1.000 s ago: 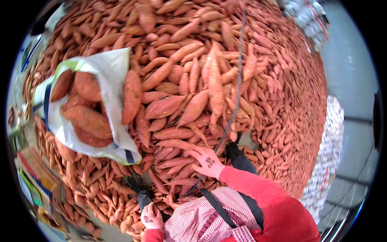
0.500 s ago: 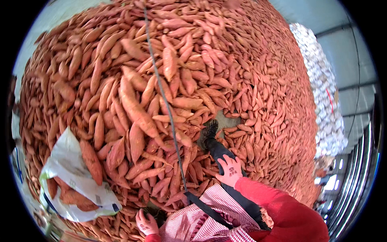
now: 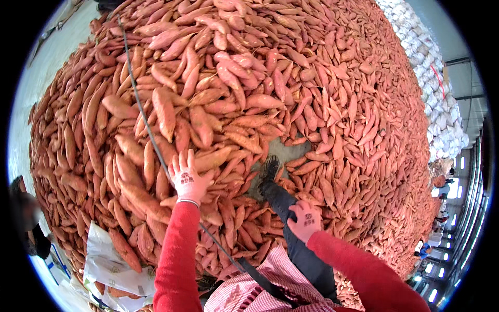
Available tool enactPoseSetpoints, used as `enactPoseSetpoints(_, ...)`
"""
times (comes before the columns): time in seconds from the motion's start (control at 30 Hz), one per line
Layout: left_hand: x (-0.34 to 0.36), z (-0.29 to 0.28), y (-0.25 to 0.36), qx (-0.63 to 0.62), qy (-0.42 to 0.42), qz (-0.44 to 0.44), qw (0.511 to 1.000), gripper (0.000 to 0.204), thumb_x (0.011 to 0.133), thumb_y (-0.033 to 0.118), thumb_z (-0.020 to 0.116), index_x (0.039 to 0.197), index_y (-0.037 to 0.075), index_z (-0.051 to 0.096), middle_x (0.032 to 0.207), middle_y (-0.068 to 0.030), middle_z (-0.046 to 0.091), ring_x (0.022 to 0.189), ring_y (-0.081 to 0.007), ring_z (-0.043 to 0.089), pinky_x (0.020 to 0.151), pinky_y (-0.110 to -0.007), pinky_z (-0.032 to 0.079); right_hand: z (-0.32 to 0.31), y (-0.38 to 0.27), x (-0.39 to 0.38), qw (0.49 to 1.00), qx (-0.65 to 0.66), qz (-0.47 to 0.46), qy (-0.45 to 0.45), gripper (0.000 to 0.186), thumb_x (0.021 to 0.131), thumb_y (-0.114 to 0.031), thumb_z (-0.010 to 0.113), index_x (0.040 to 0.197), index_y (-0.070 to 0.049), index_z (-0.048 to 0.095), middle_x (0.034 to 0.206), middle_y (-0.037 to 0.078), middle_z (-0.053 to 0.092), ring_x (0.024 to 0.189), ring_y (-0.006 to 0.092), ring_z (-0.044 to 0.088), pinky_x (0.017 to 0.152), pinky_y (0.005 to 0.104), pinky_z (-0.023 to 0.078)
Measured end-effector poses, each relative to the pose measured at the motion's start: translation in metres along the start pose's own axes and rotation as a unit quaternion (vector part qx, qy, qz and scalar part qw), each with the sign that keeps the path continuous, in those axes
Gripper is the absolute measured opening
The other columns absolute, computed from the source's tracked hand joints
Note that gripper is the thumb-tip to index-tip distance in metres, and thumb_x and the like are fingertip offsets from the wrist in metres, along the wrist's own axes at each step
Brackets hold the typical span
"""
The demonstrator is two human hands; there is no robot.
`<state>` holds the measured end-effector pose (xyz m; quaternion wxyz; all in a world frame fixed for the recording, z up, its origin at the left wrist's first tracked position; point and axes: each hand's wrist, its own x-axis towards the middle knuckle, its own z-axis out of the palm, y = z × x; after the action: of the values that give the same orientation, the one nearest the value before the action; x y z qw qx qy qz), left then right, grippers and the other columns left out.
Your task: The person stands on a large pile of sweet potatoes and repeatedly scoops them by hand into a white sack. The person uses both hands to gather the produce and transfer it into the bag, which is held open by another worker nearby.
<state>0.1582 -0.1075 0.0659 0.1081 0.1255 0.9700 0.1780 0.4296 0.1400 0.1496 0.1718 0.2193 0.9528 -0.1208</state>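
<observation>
Gloved in pink, my left hand [image 3: 190, 179] reaches over a heap of sweet potatoes [image 3: 338, 114], fingers spread on or just above some large ones, beside a long dark cord [image 3: 139, 102] that crosses the heap. My right hand [image 3: 304, 220] is at my dark-trousered leg [image 3: 278, 200], fingers apart and slightly bent, with nothing visible in them. A white sack [image 3: 112, 260] holding sweet potatoes lies at the lower left, partly out of sight.
Bare floor [image 3: 291, 152] shows around my boot, hemmed in by potatoes. Many white sacks [image 3: 442, 119] are stacked beyond the heap on the right. A person in dark clothing [image 3: 34, 234] is at the left edge; other people [image 3: 425, 250] are small at the far right.
My left hand has moved up from the lower edge onto the heap. The view has turned, so the sack now sits lower left. My right hand remains at my leg.
</observation>
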Motion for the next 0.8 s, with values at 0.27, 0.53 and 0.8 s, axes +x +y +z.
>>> enactPoseSetpoints(0.27,0.098,0.030,0.040,0.094,-0.216,-0.233,0.943,0.125,0.062,0.064,0.080,0.160,0.023,0.015,0.165,-0.0195,-0.001,0.151,-0.0443,0.005,0.118,-0.060,0.013,-0.045,0.043,0.088,0.993,0.085,-0.004,-0.078,0.030,0.075,-0.025,0.071,0.104,-0.017,0.068,0.106,0.005,0.063,0.102,0.0275,0.060,0.086,0.0452,0.046)
enactPoseSetpoints(0.53,0.119,0.046,0.053,0.116,-0.205,-0.287,0.928,0.114,0.060,0.058,0.085,0.156,0.029,0.031,0.165,-0.0171,-0.006,0.152,-0.0413,0.002,0.115,-0.067,0.008,-0.064,0.089,0.143,0.973,0.143,0.003,-0.181,0.028,0.078,-0.025,0.071,0.103,-0.013,0.067,0.109,0.005,0.064,0.102,0.0321,0.060,0.086,0.0448,0.050)
enactPoseSetpoints(0.8,0.110,0.064,0.032,0.149,-0.163,-0.249,0.943,0.110,0.060,0.059,0.084,0.154,0.031,0.034,0.165,-0.0193,0.000,0.150,-0.0438,0.009,0.112,-0.067,0.015,-0.066,0.102,0.147,0.965,0.179,-0.003,-0.189,0.027,0.076,-0.018,0.074,0.101,-0.013,0.066,0.106,0.006,0.064,0.097,0.0329,0.062,0.083,0.0442,0.052)
